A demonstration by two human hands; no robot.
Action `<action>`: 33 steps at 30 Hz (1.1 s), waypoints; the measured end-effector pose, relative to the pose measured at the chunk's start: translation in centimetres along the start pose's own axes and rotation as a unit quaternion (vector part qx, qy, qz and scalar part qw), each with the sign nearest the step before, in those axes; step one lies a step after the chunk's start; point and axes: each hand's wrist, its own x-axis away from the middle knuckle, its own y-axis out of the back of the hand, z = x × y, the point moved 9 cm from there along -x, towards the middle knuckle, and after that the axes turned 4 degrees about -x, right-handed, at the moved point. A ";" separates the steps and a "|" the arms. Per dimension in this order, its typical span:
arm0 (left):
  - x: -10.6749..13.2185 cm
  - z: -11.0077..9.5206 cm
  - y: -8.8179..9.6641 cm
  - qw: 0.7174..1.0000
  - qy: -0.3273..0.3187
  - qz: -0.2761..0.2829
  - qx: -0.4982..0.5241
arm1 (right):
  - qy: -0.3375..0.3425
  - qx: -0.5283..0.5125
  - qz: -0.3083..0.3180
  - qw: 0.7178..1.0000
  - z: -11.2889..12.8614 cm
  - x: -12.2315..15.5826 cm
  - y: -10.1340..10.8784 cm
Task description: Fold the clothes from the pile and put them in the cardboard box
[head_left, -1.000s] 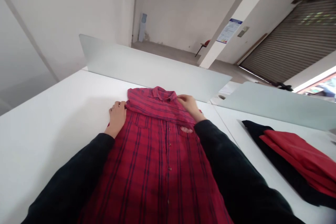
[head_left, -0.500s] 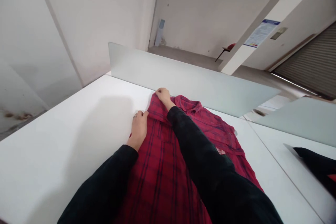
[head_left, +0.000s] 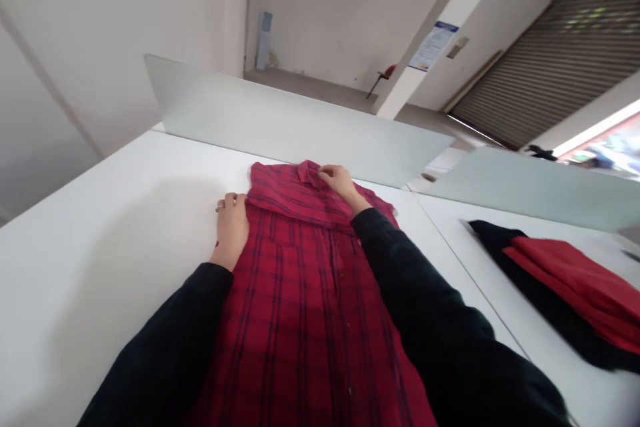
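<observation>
Pale walls [head_left: 150, 0] fill the far left of my view, and a white table [head_left: 165, 153] runs below them toward the right. Next comes the left hand [head_left: 233, 223], a ring on one finger; I see it at the left edge of the red plaid shirt [head_left: 285, 293], fingers bent, but I cannot tell whether they grip the cloth. That shirt lies front up on the table, collar [head_left: 306, 172] at the far end, body stretching near, a layer of the same cloth across its chest. Beyond it I have a frosted panel [head_left: 280, 120] along the table's far edge and, farther off, a water dispenser [head_left: 263, 40]. Rightward, I watch the right hand [head_left: 337, 180] pinch the collar between thumb and fingers. Past that stand a red chair [head_left: 387, 72] and a pillar [head_left: 400, 97] bearing a notice [head_left: 434, 45]. On the right, a folded red garment [head_left: 575, 273] lies over a black garment [head_left: 540, 307], a ridged shutter [head_left: 550, 73] far behind.
</observation>
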 end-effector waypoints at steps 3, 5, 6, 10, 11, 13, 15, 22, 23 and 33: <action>-0.3 -0.4 0.1 0.999 -0.034 -0.024 -0.003 | -0.073 0.043 -0.008 0.996 -7.2 3.6 6.0; -0.4 -0.4 -0.2 0.998 -0.052 -0.029 -0.003 | -0.111 0.060 0.004 0.992 -10.9 6.0 8.6; -0.5 -0.3 -0.5 0.998 -0.056 -0.029 -0.003 | -0.122 0.063 0.015 0.990 -12.2 7.0 9.4; -0.9 0.3 -1.4 0.997 -0.067 -0.028 -0.005 | -0.126 0.045 0.053 0.989 -14.6 9.1 9.7; -1.0 0.4 -1.5 0.997 -0.071 -0.027 -0.005 | -0.124 0.039 0.055 0.990 -14.8 9.3 9.6; -1.2 0.5 -1.7 0.996 -0.080 -0.024 -0.006 | -0.121 0.022 0.045 0.991 -15.1 9.1 9.6; -1.3 0.4 -1.6 0.996 -0.085 -0.026 -0.009 | -0.120 0.000 0.020 0.993 -15.4 8.6 9.9; -1.2 0.1 -1.1 0.996 -0.078 -0.024 -0.047 | -0.166 -0.062 -0.056 0.983 -18.1 7.9 10.3; -1.1 0.0 -1.1 0.995 -0.078 -0.022 -0.053 | -0.173 -0.065 -0.059 0.981 -18.5 8.0 10.1; -1.0 -0.1 -1.2 0.994 -0.063 0.006 -0.090 | -0.179 -0.134 -0.139 0.965 -18.7 8.2 11.6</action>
